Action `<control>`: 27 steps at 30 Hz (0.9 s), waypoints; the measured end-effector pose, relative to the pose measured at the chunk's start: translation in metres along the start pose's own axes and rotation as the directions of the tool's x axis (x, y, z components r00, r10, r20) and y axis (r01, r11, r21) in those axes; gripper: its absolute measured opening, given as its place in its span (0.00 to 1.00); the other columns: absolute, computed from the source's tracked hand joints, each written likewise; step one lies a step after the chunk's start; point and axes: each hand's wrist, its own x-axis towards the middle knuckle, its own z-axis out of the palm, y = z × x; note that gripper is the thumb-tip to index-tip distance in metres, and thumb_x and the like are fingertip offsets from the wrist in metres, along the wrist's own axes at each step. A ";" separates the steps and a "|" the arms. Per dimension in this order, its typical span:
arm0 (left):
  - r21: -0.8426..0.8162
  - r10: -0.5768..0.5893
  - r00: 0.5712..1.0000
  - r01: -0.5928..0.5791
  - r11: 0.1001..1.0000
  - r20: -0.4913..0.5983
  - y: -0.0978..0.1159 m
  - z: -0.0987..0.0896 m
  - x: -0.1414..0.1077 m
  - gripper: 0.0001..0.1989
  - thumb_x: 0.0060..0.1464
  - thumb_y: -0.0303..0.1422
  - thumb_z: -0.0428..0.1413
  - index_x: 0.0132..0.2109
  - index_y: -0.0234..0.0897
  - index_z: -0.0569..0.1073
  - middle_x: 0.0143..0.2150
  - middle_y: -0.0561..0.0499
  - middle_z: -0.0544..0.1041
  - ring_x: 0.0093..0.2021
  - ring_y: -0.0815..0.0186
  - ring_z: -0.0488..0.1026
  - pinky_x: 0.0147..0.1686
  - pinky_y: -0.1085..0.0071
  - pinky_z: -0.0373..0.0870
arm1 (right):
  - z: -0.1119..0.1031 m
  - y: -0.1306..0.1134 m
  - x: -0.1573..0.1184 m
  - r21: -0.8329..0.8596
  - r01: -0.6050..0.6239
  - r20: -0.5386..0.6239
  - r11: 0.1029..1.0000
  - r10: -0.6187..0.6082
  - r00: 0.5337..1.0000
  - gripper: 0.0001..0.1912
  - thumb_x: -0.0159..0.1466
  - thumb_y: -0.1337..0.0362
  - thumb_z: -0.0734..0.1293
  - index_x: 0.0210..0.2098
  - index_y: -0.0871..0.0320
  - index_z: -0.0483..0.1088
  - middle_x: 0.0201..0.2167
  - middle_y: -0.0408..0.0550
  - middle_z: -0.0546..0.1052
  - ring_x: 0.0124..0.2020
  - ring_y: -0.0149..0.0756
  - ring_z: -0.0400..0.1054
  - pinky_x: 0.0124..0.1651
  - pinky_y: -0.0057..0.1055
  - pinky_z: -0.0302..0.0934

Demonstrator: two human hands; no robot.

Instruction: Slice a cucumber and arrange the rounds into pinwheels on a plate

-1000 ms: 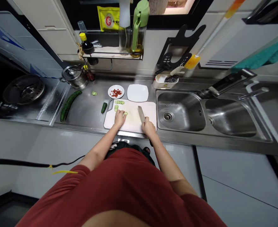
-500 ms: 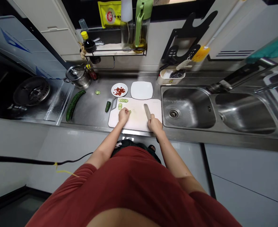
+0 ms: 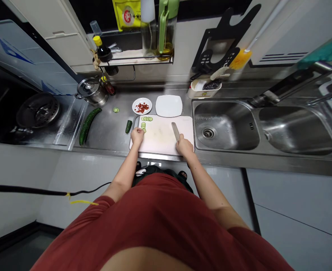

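Observation:
On the left part of the white cutting board [image 3: 166, 141], my left hand [image 3: 137, 136] pinches a cucumber slice [image 3: 144, 130], just below a short column of slices. Above that column runs a row of cucumber slices [image 3: 147, 118] along the board's top edge. My right hand [image 3: 185, 145] is wrapped round the handle of a kitchen knife [image 3: 175, 131], whose blade points up and left over the board's right half. A short piece of cucumber [image 3: 128, 127] lies on the counter left of the board.
Behind the board stand a white plate with chopped red pieces [image 3: 142, 113] and a white square plate [image 3: 169, 106]. A whole cucumber [image 3: 88, 126] and cucumber ends [image 3: 116, 110] lie to the left, near a steel pot [image 3: 91, 92]. The double sink [image 3: 225, 148] borders the board's right.
My left hand has moved left with the cucumber slice, from the board's middle to the lower end of the column. My right hand and the knife have hardly moved.

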 end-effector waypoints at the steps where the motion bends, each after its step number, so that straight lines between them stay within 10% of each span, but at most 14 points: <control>1: 0.019 0.000 1.000 0.000 1.000 0.001 0.000 -0.001 0.000 0.07 0.51 0.33 0.54 0.37 0.37 0.73 0.34 0.52 0.78 0.34 0.68 0.72 0.37 0.74 0.65 | -0.001 0.000 0.000 0.004 -0.001 0.003 1.000 0.001 1.000 0.20 0.68 0.65 0.53 0.59 0.62 0.55 0.43 0.59 0.74 0.43 0.44 0.70 0.42 0.34 0.58; 27: 0.110 0.013 0.999 -0.008 0.994 -0.045 -0.002 -0.002 -0.001 0.12 0.54 0.33 0.52 0.46 0.39 0.70 0.34 0.50 0.76 0.38 0.63 0.73 0.43 0.71 0.64 | 0.004 0.003 0.003 -0.014 -0.003 -0.018 1.000 0.003 1.000 0.19 0.69 0.64 0.53 0.57 0.63 0.55 0.43 0.61 0.74 0.44 0.46 0.71 0.42 0.35 0.60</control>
